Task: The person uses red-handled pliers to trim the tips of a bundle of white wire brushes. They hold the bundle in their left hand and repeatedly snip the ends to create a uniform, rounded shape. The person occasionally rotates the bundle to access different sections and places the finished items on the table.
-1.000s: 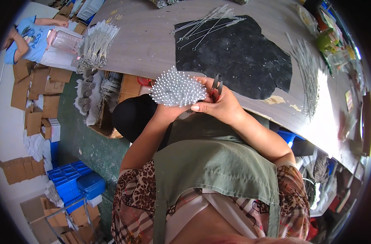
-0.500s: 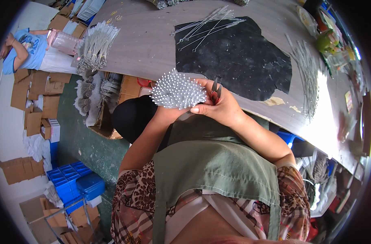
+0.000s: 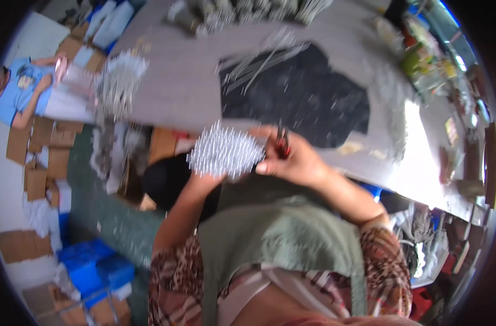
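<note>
While the right hand [image 3: 302, 164] was closed around red-handled pliers [image 3: 282, 142], their dark tips up towards twelve o'clock, the left hand [image 3: 209, 180] gripped a thick bundle of wires [image 3: 224, 151] from underneath, most of its fingers hidden by the wires. The bundle, pale ends facing up, sat at about one o'clock from the left hand and at nine from the right. The right thumb lay just beside the bundle's edge; whether the two touched could not be told.

From the right hand, a black sheet [image 3: 297, 103] lay at twelve o'clock on the counter [image 3: 177, 92], with loose wires [image 3: 253, 70] across it at eleven. More wires [image 3: 396, 117] were spread at two o'clock. A standing cluster of wires [image 3: 120, 84] was at ten, and a row of bundles [image 3: 248, 16] between eleven and twelve.

Between nine and ten stood another person [image 3: 30, 89] in a light-blue shirt with a dark printed picture; any lettering was blurred. A pale slip [image 3: 451, 133] between two and three bore marks too smeared to read. Blue crates [image 3: 95, 266] lay at eight.
</note>
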`<state>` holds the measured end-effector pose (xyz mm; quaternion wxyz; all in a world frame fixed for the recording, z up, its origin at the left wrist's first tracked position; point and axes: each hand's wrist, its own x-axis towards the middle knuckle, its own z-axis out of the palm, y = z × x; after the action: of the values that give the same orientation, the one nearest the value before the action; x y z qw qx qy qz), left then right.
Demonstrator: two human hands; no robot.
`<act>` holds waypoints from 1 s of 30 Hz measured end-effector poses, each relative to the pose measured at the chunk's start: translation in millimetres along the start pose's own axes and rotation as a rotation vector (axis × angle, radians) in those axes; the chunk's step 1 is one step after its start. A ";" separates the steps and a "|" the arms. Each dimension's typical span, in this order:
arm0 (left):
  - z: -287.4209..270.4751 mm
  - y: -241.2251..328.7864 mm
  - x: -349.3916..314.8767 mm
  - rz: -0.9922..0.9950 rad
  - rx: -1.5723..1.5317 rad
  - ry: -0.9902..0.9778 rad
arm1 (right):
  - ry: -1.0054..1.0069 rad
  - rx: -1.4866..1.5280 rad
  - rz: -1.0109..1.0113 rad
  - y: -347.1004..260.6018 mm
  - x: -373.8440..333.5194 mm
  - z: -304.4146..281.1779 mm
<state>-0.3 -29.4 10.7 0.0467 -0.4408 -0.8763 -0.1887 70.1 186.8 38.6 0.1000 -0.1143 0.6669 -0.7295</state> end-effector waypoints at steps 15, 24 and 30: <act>-3.9 11.7 3.6 0.121 0.016 0.200 | 0.172 -0.529 -0.319 -21.1 4.1 -5.7; 24.0 0.0 -10.5 -0.110 -0.189 0.162 | 0.093 -1.030 -0.014 -31.0 2.2 -10.3; 42.7 -6.3 2.0 -0.007 -0.271 0.152 | 0.083 -1.130 0.032 -20.4 2.9 -24.6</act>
<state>-2.9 -15.4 -30.1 0.0522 -0.4244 -0.8384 -0.3381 60.1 211.1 56.9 0.0082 -0.1112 0.9588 -0.2612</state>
